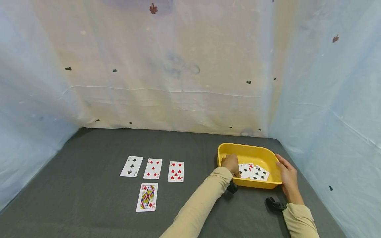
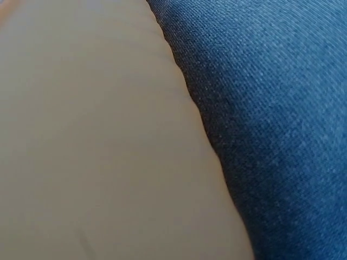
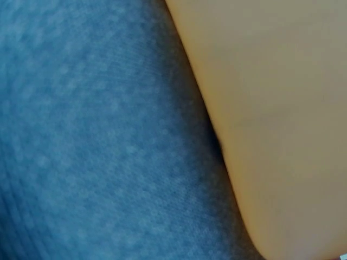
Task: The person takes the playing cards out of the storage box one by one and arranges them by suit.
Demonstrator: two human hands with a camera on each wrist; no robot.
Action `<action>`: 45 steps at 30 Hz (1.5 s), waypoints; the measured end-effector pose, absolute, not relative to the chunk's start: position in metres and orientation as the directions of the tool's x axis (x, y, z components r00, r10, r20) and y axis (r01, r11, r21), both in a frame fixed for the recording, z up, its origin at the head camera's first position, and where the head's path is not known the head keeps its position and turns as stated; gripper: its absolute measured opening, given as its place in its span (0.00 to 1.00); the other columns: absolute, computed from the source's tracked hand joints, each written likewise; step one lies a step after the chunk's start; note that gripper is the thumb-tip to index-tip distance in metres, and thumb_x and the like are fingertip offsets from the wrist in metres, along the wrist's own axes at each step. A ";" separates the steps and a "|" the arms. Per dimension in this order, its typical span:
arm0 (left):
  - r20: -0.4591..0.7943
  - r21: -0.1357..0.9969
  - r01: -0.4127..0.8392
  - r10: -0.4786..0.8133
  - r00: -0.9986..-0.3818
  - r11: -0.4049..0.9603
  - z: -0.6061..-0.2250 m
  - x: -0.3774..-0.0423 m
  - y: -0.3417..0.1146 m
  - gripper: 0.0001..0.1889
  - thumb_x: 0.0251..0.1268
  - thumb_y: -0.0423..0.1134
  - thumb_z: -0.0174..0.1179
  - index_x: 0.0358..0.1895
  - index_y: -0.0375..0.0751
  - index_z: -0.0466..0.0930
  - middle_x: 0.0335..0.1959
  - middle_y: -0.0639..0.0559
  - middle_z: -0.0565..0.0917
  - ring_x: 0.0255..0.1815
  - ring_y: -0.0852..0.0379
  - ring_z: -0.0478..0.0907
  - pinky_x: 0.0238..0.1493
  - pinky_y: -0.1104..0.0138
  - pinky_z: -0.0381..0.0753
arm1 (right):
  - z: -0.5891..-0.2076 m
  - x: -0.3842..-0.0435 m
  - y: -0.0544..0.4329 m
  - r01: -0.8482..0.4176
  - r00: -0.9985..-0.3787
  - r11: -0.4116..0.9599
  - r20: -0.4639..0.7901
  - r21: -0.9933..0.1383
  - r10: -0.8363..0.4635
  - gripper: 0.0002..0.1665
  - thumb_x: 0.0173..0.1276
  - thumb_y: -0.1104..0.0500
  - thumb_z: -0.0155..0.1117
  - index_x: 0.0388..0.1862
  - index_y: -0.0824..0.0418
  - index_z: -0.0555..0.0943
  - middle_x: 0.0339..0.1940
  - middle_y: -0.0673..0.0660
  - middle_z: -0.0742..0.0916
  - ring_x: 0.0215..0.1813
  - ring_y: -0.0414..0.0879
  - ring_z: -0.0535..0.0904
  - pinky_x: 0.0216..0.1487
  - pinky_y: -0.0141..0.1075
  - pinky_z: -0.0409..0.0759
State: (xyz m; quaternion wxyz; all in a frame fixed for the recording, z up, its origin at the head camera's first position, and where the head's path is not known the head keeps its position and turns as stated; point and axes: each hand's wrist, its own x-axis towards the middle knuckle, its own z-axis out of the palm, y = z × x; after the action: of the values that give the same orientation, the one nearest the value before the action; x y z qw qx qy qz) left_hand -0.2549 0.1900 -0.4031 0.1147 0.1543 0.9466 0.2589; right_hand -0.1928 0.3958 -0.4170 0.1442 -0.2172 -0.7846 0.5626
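A yellow plastic tray (image 1: 250, 150) stands at the right of the table with several playing cards (image 1: 259, 173) face up in it, clubs and a heart among them. My right hand (image 1: 288, 175) grips the tray's right end, thumb over the rim. Across the front rim reaches my left hand (image 1: 231, 163), down inside the tray's left part beside the cards. Its fingertips are largely hidden, and I cannot tell whether they pinch a card. Both wrist views show a pale tray wall (image 2: 97, 135) close up.
Left of the tray lie a three of clubs (image 1: 131, 166), a five of diamonds (image 1: 153, 169) and a seven of hearts (image 1: 176, 171) in a row. Below them is a queen of diamonds (image 1: 147, 197). Sheeting (image 1: 166, 105) walls the dark cloth-covered table (image 1: 89, 185) at back and sides.
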 end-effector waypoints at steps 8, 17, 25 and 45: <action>-0.118 0.537 0.267 0.385 -0.915 0.800 -0.401 -0.254 0.189 0.14 0.38 0.36 0.82 0.27 0.44 0.84 0.24 0.59 0.79 0.38 0.57 0.72 0.42 0.66 0.65 | -0.414 -0.192 0.396 0.192 -0.866 0.258 -0.040 -0.947 0.498 0.29 0.80 0.50 0.43 0.75 0.57 0.62 0.76 0.58 0.63 0.68 0.54 0.64 0.61 0.33 0.69; -0.097 0.628 0.261 0.407 -0.908 0.733 -0.403 -0.254 0.185 0.13 0.42 0.30 0.77 0.30 0.45 0.84 0.29 0.59 0.80 0.38 0.55 0.70 0.46 0.66 0.64 | -0.416 -0.192 0.395 0.186 -0.868 0.275 -0.027 -0.943 0.496 0.29 0.80 0.50 0.43 0.75 0.58 0.62 0.75 0.59 0.63 0.67 0.55 0.65 0.50 0.23 0.73; -0.026 0.769 0.210 0.358 -0.933 0.603 -0.405 -0.257 0.187 0.10 0.53 0.24 0.65 0.31 0.45 0.81 0.31 0.54 0.78 0.38 0.53 0.69 0.38 0.68 0.66 | -0.416 -0.194 0.395 0.190 -0.865 0.279 -0.026 -0.941 0.502 0.29 0.79 0.51 0.43 0.75 0.58 0.63 0.75 0.59 0.64 0.66 0.55 0.66 0.42 0.19 0.73; -0.025 0.866 0.170 0.380 -0.925 0.471 -0.387 -0.253 0.175 0.07 0.60 0.25 0.59 0.35 0.41 0.79 0.34 0.52 0.79 0.26 0.59 0.70 0.22 0.72 0.71 | -0.416 -0.192 0.396 0.190 -0.873 0.274 -0.034 -0.943 0.487 0.29 0.80 0.50 0.42 0.75 0.58 0.62 0.75 0.59 0.63 0.67 0.55 0.65 0.46 0.21 0.73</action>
State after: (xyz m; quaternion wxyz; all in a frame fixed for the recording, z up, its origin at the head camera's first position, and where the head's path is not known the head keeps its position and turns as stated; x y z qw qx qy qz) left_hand -0.2533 0.1751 -0.3869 0.1075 0.1617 0.8508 0.4883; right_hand -0.1923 0.3962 -0.4158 0.1320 -0.2152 -0.7871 0.5628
